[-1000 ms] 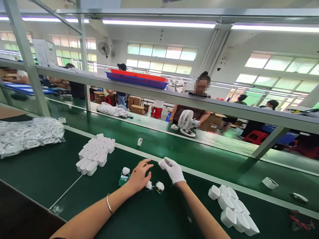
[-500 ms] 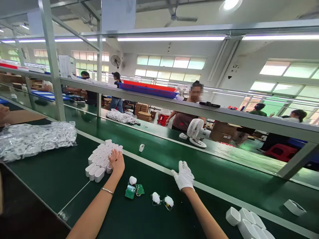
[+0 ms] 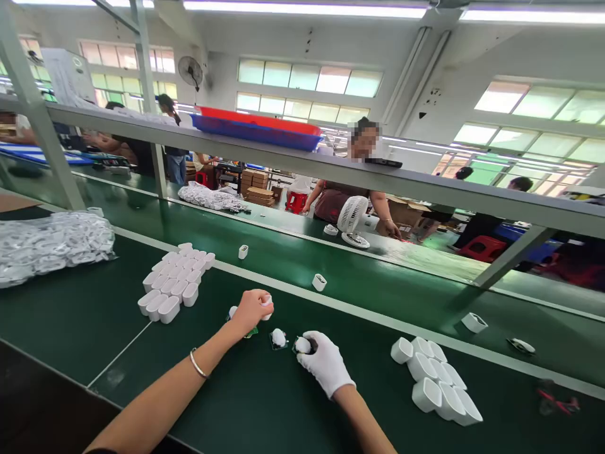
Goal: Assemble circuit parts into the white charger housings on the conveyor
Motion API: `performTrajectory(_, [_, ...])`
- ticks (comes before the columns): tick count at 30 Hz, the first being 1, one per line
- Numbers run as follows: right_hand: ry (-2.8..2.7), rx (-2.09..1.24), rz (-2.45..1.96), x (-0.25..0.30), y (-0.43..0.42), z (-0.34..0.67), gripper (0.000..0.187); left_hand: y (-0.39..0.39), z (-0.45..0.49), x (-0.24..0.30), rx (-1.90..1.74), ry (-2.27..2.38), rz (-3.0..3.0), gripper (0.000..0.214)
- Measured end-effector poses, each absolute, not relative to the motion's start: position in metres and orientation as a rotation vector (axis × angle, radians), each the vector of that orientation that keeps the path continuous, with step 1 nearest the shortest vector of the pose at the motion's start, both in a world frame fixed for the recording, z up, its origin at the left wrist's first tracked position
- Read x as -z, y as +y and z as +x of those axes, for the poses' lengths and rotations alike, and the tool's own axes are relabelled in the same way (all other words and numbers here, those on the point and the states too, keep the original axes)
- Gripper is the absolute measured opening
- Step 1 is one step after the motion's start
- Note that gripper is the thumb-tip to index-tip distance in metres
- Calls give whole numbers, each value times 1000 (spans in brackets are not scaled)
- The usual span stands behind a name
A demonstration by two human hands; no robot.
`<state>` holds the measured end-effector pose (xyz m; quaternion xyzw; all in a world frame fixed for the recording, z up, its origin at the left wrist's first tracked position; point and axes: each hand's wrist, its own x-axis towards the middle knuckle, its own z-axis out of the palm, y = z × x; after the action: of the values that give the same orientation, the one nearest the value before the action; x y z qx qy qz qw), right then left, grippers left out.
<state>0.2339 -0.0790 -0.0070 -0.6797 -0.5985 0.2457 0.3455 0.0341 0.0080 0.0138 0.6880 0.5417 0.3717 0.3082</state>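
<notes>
The left hand (image 3: 251,313) pinches a white casing (image 3: 268,310) just beyond and left of the loose circuit board (image 3: 278,338); the gloved right hand (image 3: 325,364) curls round a second board (image 3: 302,345) right of it, grip unclear. More casings (image 3: 169,308) cluster farther left on the bench (image 3: 259,403).

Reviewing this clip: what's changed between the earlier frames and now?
The left hand moved back rightward from the left cups, now holding a white cup. The right hand let go of its white case and came down to the rightmost white-topped board; a case now stands beyond the white line. The right-side cups stayed put.
</notes>
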Motion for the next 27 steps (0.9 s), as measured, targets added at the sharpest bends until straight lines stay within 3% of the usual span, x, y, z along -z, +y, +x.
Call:
performTrajectory(5, [-1166, -827, -1562, 2, -83, 226, 25, -15, 56, 0, -878, 1241, 1913, 61])
performTrajectory(14, [-935, -1069, -1256, -9, -86, 225, 39, -13, 50, -2, -875, 1046, 1962, 72])
performTrajectory(18, [-847, -1092, -1091, -12, -88, 226, 46, -22, 57, -5, -917, 930, 1975, 61])
performTrajectory(24, [-905, -1080, -961, -21, -93, 229, 46, -36, 61, -8, -959, 686, 1788, 75])
performTrajectory(27, [-923, -1085, -922, -24, -96, 228, 45, -38, 60, -12, -1084, 712, 1803, 70])
